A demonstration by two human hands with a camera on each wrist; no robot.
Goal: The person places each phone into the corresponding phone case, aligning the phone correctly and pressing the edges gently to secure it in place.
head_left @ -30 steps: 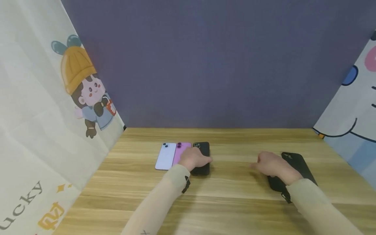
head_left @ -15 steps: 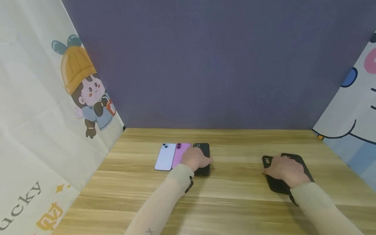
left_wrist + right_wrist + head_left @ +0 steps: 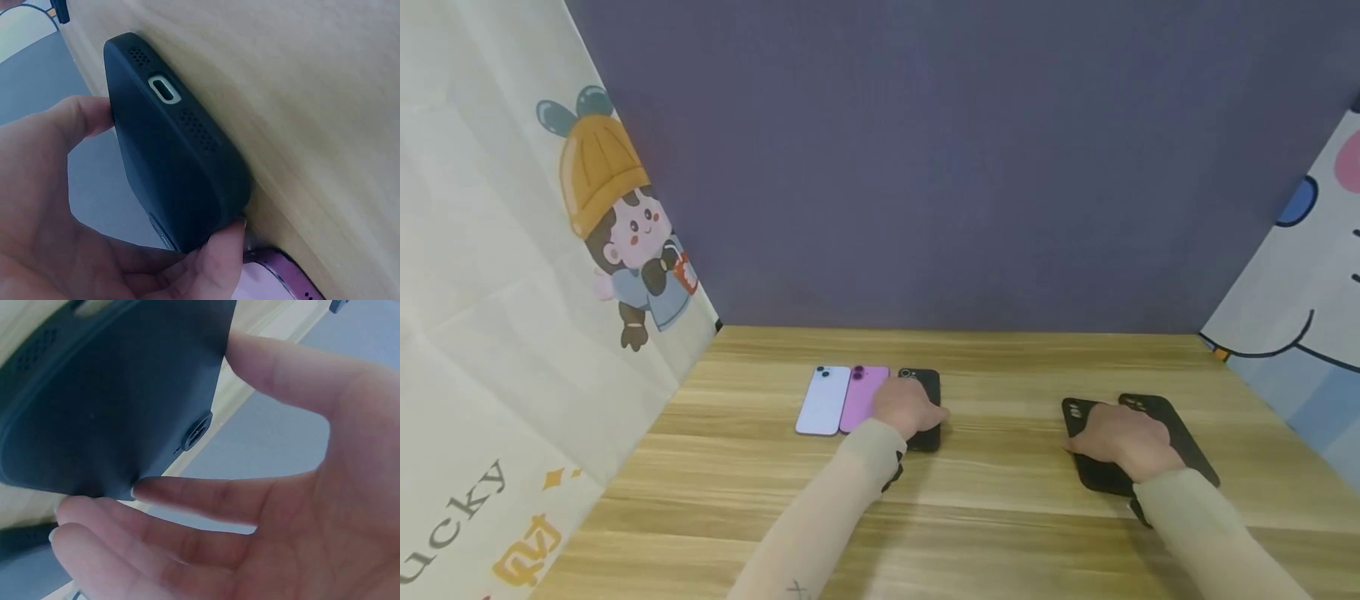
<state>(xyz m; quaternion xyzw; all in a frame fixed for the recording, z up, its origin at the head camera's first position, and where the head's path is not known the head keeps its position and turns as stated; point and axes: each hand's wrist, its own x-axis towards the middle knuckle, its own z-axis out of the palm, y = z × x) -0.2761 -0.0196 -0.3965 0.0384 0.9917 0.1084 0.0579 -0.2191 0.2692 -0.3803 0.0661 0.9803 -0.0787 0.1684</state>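
Observation:
My left hand (image 3: 907,408) grips a black cased phone (image 3: 929,387) by its two long sides, thumb on one edge and fingers on the other. In the left wrist view, the end of this phone (image 3: 181,144) shows a charging port between speaker holes. A pink phone (image 3: 861,400) lies just left of it, with a pale lilac phone (image 3: 822,402) beside that. On the right, my right hand (image 3: 1123,435) holds a black phone case (image 3: 1093,475) between thumb and fingers. Its port cut-out shows pale in the right wrist view, where fingertips (image 3: 147,487) meet its side.
Another black phone or case (image 3: 1183,442) lies right beside the right hand, partly covered by it. Everything sits on a wood-grain table (image 3: 1000,500). A dark blue panel (image 3: 925,167) stands behind, with printed cloths (image 3: 475,250) at the sides.
My right hand has moved right, then slightly back left, uncovering the case's camera cut-outs. My left hand has shifted a little right with the black phone, widening its gap from the pink one.

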